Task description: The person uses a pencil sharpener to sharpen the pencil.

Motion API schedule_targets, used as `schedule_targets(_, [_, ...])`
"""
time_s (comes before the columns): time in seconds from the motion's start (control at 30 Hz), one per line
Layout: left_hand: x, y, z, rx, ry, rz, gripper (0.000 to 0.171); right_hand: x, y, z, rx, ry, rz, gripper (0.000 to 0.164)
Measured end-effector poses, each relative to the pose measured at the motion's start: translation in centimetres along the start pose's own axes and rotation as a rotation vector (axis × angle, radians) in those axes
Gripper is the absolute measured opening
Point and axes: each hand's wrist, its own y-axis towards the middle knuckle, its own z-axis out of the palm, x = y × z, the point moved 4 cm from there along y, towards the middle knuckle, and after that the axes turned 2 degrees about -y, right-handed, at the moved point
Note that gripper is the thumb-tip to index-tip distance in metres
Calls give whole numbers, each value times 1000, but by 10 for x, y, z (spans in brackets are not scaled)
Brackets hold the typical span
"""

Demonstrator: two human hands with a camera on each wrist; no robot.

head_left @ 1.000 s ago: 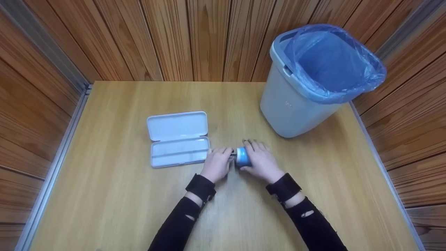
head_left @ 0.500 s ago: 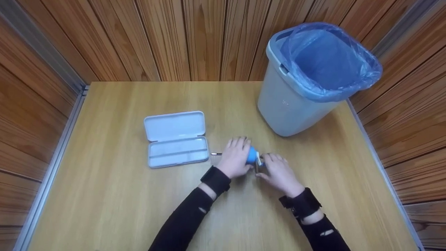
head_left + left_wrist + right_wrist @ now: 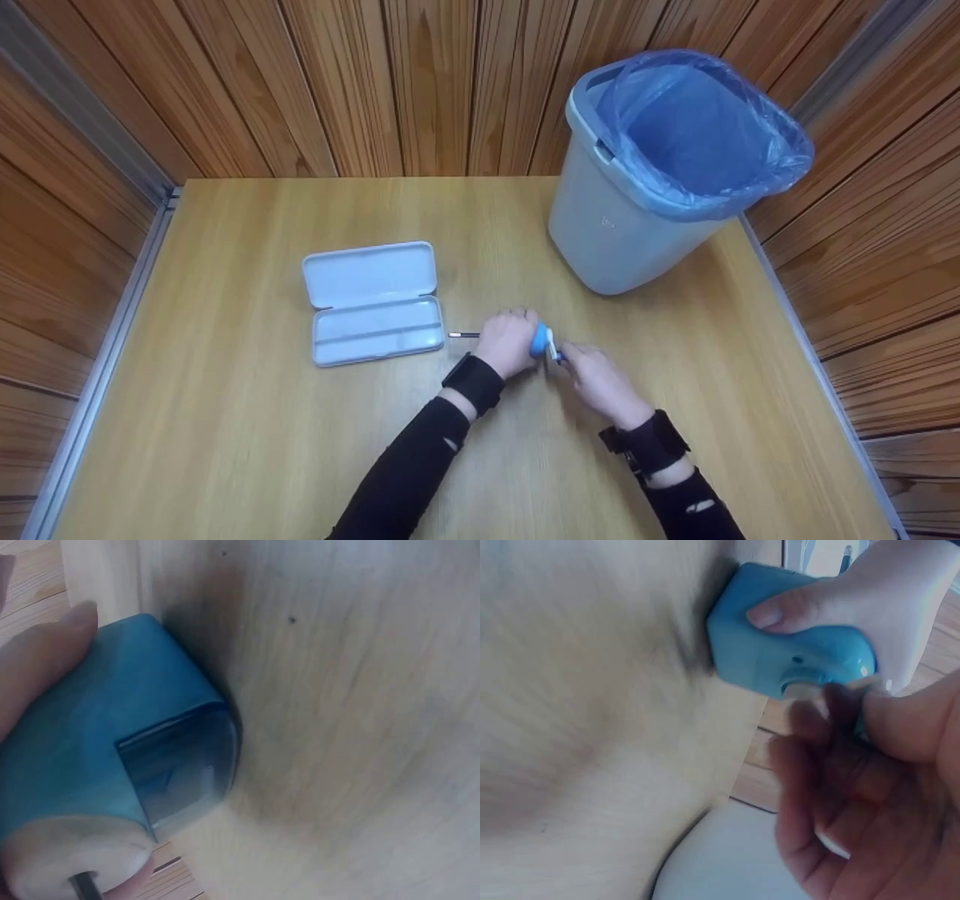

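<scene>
A blue crank pencil sharpener (image 3: 538, 340) lies on the table, and my left hand (image 3: 506, 341) grips it from above. In the left wrist view the sharpener (image 3: 97, 712) shows its dark see-through shavings window (image 3: 184, 765) and a pale front face. A dark pencil (image 3: 463, 334) sticks out of that face toward the left; its other end is hidden inside. At the opposite side my right hand (image 3: 604, 379) pinches the crank handle (image 3: 555, 350) with curled fingers. The handle's knob is mostly covered by those fingers in the right wrist view.
A light pencil case (image 3: 375, 275) lies with its lid raised, left of the pencil's end. A grey bin (image 3: 615, 240) with a blue bag (image 3: 705, 135) stands at the back right. Wood-panelled walls (image 3: 427, 90) enclose the table (image 3: 247, 435).
My left hand has shifted right from the pencil onto the sharpener. My right hand has left the sharpener's body and now pinches the crank handle on its right side.
</scene>
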Motion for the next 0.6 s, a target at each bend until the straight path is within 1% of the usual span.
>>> schedule_targets(0.13, [0, 0, 1, 19, 7, 8, 55, -2, 3, -2, 10, 36, 40, 8])
schedule_targets(0.27, [1, 0, 2, 18, 2, 17, 53, -3, 10, -7, 13, 44, 79, 10])
schedule_targets(0.4, [2, 0, 2, 3, -4, 23, 52, -3, 18, -12, 18, 19, 91, 8])
schedule_targets(0.6, [4, 0, 3, -34, -10, 35, 51, -6, 28, -15, -34, -46, 75, 8])
